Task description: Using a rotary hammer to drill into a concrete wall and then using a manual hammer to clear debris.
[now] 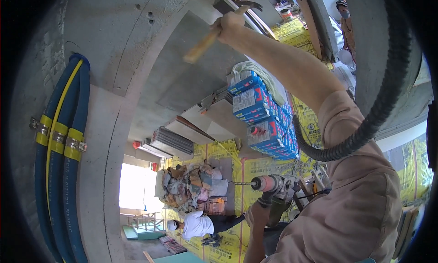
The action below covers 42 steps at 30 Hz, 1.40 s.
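Note:
The picture lies sideways; the room's up is toward the picture's left. My right hand (232, 25), on an outstretched arm at the top of the picture, is closed round the wooden handle of a claw hammer (199, 47). Its dark claw head (249, 5) sticks out just beyond my fist. Lower down, my left hand (258, 213) is closed on a dark grip of a rotary hammer drill (269, 184). A long bit (242, 183) points from its chuck toward the room's ceiling. Part of the drill's body is hidden behind my sleeve.
Blue cable sleeves (61, 162) with metal clamps run along a concrete beam (102, 140). A black corrugated hose (365, 130) loops by my arm. Stacked blue boxes (269, 117), a rubble heap (191, 183) and a person in white (198, 224) stand on yellow floor sheeting (214, 149). Another person (346, 28) is farther off.

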### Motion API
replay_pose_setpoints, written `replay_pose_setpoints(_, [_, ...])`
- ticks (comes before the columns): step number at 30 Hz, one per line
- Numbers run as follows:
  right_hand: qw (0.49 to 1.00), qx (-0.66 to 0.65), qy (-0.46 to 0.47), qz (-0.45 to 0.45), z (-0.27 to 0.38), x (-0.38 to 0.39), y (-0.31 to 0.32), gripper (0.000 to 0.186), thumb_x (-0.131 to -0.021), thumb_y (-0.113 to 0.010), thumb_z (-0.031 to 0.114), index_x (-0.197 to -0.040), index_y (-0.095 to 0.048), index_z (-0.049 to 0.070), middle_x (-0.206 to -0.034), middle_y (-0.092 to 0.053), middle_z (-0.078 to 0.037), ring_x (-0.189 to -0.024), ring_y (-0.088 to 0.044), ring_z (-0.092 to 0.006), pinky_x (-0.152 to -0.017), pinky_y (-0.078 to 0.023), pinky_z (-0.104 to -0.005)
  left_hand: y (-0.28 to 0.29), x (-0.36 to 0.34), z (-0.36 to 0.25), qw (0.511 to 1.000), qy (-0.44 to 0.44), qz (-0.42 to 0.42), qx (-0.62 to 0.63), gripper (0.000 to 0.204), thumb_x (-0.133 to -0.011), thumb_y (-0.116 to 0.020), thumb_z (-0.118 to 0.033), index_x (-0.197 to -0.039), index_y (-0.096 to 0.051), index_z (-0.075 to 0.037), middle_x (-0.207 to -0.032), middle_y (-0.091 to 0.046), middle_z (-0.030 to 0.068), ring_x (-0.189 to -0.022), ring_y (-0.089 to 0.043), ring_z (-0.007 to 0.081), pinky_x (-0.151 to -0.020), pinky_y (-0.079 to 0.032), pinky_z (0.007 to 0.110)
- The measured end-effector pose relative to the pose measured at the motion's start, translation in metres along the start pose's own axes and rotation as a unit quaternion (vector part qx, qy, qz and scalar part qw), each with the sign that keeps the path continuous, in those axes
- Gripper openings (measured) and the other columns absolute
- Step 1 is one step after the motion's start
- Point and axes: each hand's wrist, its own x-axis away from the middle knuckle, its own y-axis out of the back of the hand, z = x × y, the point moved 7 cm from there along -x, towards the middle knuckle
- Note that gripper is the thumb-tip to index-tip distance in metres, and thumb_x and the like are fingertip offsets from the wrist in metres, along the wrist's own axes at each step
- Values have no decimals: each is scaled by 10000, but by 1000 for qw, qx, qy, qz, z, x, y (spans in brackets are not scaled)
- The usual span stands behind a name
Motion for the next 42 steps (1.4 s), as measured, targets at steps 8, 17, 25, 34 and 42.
replay_pose_setpoints(8, [889, 323, -1, 325, -24, 100, -26, 248, -1000, -529, 228, -903, -542, 0, -645, -541, -96, -466, -542, -193, -450, -467, -352, 2, -2, 5, 1000, 10, 1, -18, 340, -778, -720, -417, -926, -731, -111, -904, -706, 203, -917, -665, 421, -784, -511, 517])
replay_pose_setpoints(17, [977, 8, 98, 187, 62, 79, -3, 292, -1020, -467, 269, -872, -515, 21, -624, -493, -78, -475, -494, -213, -449, -447, -365, 3, -2, -11, 1000, -1, 11, 3, 328, -777, -723, -394, -936, -745, -108, -911, -709, 202, -913, -670, 416, -795, -512, 516])
replay_pose_setpoints(25, [973, 135, 70, 171, 41, 90, 15, 229, -1009, -487, 238, -972, -533, 17, -651, -494, -64, -490, -502, -191, -490, -462, -363, 10, -6, -17, 999, -33, 6, -27, 340, -779, -732, -396, -947, -745, -101, -924, -709, 206, -918, -675, 413, -799, -520, 507])
replay_pose_setpoints(34, [827, 475, 28, 298, 0, 62, 8, 245, -1015, -502, 307, -957, -535, 71, -627, -492, -39, -471, -471, -170, -441, -410, -342, 0, -8, -13, 998, -53, 17, -14, 370, -783, -733, -410, -968, -738, -90, -929, -707, 208, -913, -672, 419, -794, -527, 503])
replay_pose_setpoints(42, [983, -27, 142, 116, 69, 118, 30, 261, -1024, -448, 268, -916, -479, 33, -684, -503, -69, -519, -505, -195, -537, -482, -376, 5, 4, -20, 998, -47, 20, -32, 381, -778, -732, -428, -925, -733, -76, -913, -704, 212, -907, -674, 412, -779, -525, 498])
